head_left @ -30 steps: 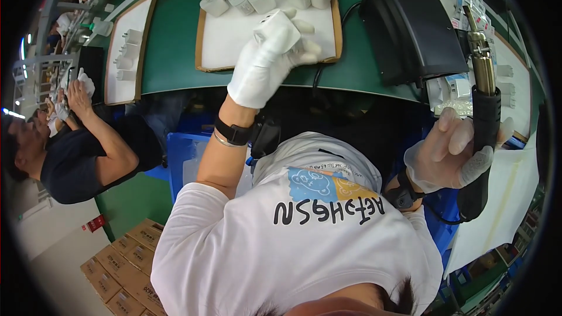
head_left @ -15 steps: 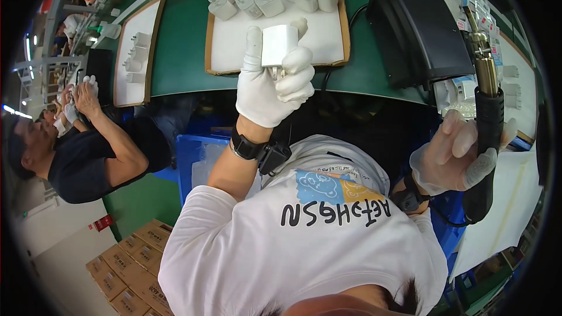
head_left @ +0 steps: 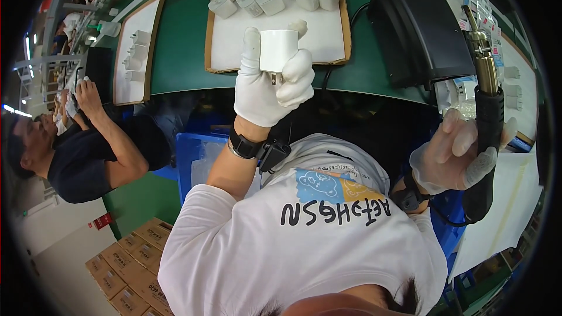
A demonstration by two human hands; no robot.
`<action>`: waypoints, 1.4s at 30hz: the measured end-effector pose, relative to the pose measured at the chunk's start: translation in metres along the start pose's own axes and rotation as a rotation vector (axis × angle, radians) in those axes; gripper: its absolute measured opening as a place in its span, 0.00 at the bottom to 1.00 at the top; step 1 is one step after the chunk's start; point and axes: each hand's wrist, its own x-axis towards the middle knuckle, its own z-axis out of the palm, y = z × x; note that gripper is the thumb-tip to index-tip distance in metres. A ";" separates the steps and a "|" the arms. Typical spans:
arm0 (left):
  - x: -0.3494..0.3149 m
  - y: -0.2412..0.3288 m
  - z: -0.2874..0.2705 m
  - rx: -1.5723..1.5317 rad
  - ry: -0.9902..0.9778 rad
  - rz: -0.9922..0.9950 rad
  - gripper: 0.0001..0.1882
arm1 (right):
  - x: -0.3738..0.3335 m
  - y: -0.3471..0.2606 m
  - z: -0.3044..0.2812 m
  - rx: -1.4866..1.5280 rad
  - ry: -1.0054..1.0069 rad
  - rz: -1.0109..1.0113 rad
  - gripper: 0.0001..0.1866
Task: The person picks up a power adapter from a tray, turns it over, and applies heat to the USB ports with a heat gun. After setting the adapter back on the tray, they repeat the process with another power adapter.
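Observation:
My left hand [head_left: 261, 96], in a white glove, holds a white plug-in charger [head_left: 279, 50] above the near edge of a tray. Its thumb and fingers press the charger's sides, and the metal prongs point down toward the palm. In a thin clear glove, my right hand [head_left: 453, 155] grips the black handle of a hot-air gun [head_left: 489, 118]. The gun stands nearly upright, with its metal barrel and narrow nozzle pointing away from me. Many more white chargers [head_left: 270, 0] stand in rows in the cardboard-edged tray [head_left: 234, 52] beyond my left hand.
A black box-shaped device [head_left: 418, 29] stands on the green bench [head_left: 181, 52], right of the tray. Another tray [head_left: 124, 82] with several chargers lies at left, near a co-worker [head_left: 96, 146]. Plastic-wrapped packages [head_left: 462, 0] lie at far right. Stacked cartons [head_left: 132, 263] fill the lower left.
The charger has turned slightly in my left hand, and its prongs show more plainly. My right hand and the hot-air gun have stayed in place. The co-worker's hand has shifted a little.

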 end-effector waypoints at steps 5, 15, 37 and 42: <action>-0.009 0.016 0.005 0.273 0.146 0.156 0.27 | 0.002 -0.003 0.014 0.022 0.040 0.043 0.19; -0.073 0.176 -0.034 2.545 0.871 0.567 0.25 | -0.001 0.002 0.010 -0.070 0.059 0.046 0.19; 0.008 0.319 -0.035 3.007 0.942 0.186 0.17 | 0.003 -0.008 0.018 -0.183 0.037 0.030 0.22; 0.041 0.162 0.015 2.663 0.388 0.244 0.21 | -0.001 0.007 0.031 -0.133 0.074 0.025 0.23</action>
